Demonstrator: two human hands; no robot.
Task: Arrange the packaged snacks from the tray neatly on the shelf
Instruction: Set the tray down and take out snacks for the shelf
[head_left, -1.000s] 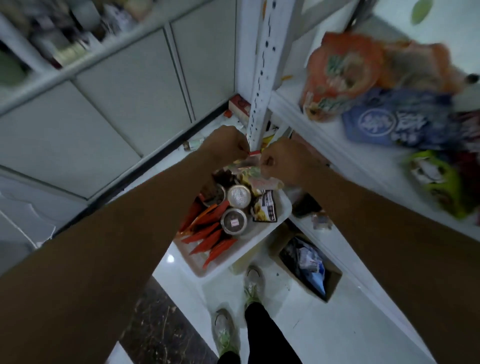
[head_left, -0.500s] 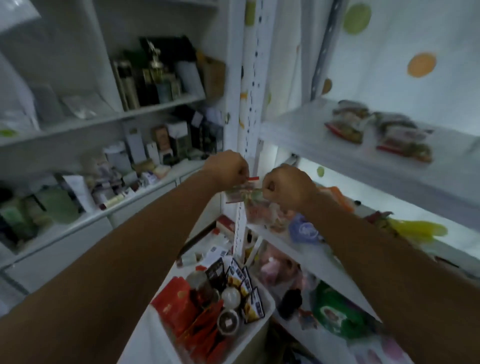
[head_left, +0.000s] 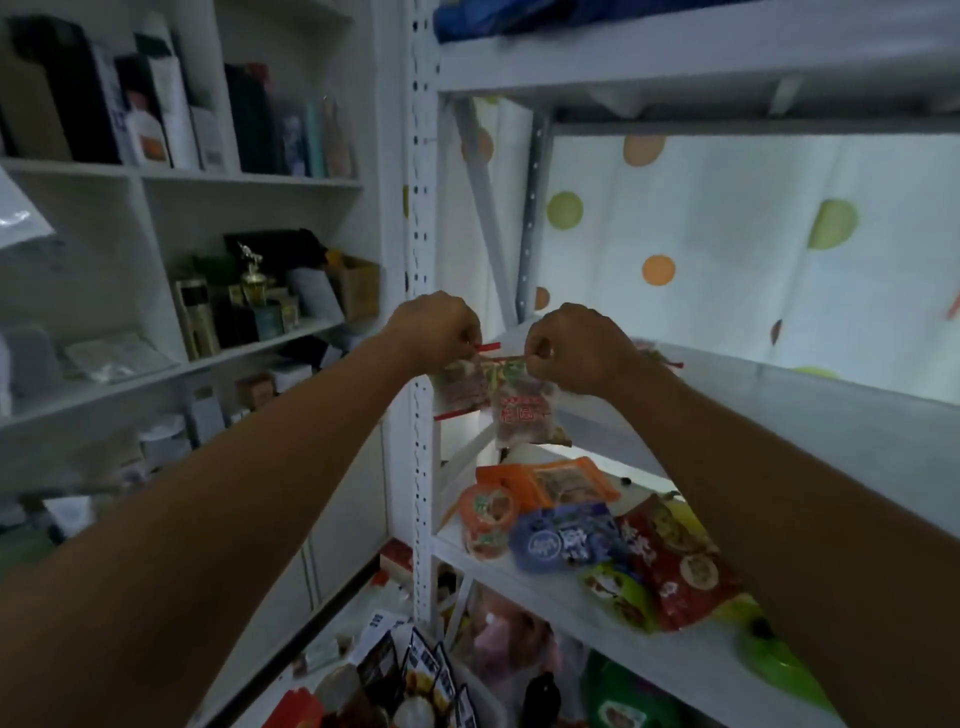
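Note:
My left hand (head_left: 439, 330) and my right hand (head_left: 576, 345) are raised side by side, each pinching the red-edged top of a clear snack packet. The left packet (head_left: 458, 387) and the right packet (head_left: 524, 413) hang below the fists, just in front of the left end of the grey upper shelf (head_left: 810, 410). Another red-edged packet (head_left: 655, 354) lies on that shelf behind my right hand. The white tray (head_left: 485, 699) with dark sachets and red packs sits at the bottom of the view, far below my hands.
A white perforated upright (head_left: 422, 260) stands right behind my left hand. The shelf below carries orange, blue, red and green snack bags (head_left: 582, 535). A white cabinet (head_left: 171, 249) with boxes and bottles fills the left. A dotted curtain (head_left: 727, 239) hangs behind the rack.
Both hands rose with the packets from above the tray to the upper shelf's level. The view tilted upward, so the tray dropped to the bottom edge.

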